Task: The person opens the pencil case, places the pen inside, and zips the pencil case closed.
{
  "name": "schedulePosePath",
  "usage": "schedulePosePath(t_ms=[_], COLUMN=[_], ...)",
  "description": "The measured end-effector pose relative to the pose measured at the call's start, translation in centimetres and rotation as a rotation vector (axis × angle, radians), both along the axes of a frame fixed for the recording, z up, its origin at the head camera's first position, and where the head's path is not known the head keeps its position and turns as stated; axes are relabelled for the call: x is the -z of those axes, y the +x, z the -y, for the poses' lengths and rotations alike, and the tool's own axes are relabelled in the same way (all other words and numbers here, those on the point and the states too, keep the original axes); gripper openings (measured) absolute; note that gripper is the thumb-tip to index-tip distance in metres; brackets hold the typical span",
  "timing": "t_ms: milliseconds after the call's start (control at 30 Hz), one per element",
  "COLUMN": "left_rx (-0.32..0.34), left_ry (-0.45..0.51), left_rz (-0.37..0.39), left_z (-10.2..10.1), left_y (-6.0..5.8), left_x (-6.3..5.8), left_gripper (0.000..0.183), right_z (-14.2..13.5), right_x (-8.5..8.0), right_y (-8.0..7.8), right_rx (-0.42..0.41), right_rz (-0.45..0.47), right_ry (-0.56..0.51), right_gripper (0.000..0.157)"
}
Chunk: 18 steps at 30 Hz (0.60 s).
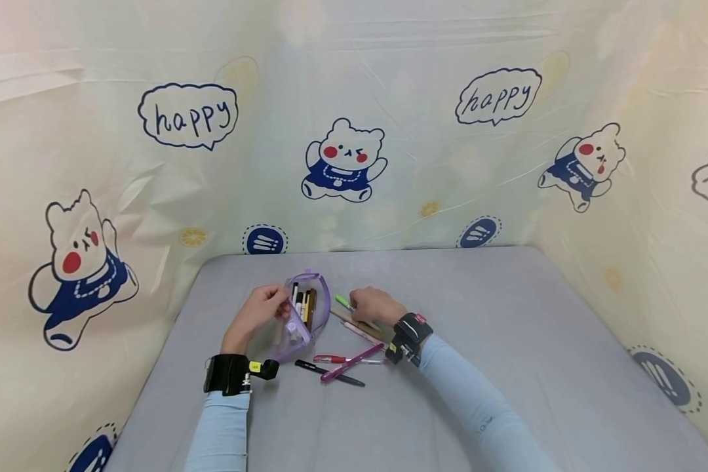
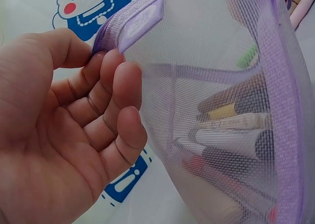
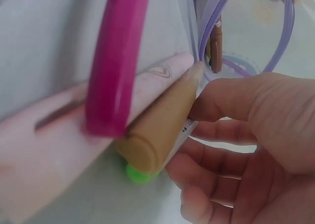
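Observation:
My left hand pinches the zippered edge of a purple-trimmed mesh pencil pouch between thumb and fingers. Its mouth gapes, and several pens and markers stand inside, visible through the mesh. To the right of the pouch, my right hand reaches down to the loose pens, thumb and fingertips closed around a pen with green ends. Lying against that pen is a brown pen, which partly hides it in the right wrist view. A pale pink pen lies beside the brown one.
In front of the pouch, a magenta pen lies across a red pen and a black pen. The grey tabletop meets a printed curtain at the back and sides.

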<state>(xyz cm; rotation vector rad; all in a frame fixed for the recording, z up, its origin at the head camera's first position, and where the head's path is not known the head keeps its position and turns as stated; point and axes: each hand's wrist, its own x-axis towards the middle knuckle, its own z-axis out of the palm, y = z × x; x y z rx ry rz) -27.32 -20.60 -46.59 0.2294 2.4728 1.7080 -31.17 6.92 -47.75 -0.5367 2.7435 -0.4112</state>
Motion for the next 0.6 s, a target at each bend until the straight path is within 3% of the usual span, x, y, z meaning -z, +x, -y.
schedulePosePath(t_ms=[600], left_rx=[0.000], left_ry=[0.006], left_rz=[0.010], left_z=[-0.1], left_y=[0.1], left_x=[-0.2], left_gripper=[0.027], right_z=[-0.3], right_x=[-1.1], right_y=[-0.4], right_rx=[0.011], right_rz=[-0.037], right_ry=[-0.038], right_gripper=[0.023])
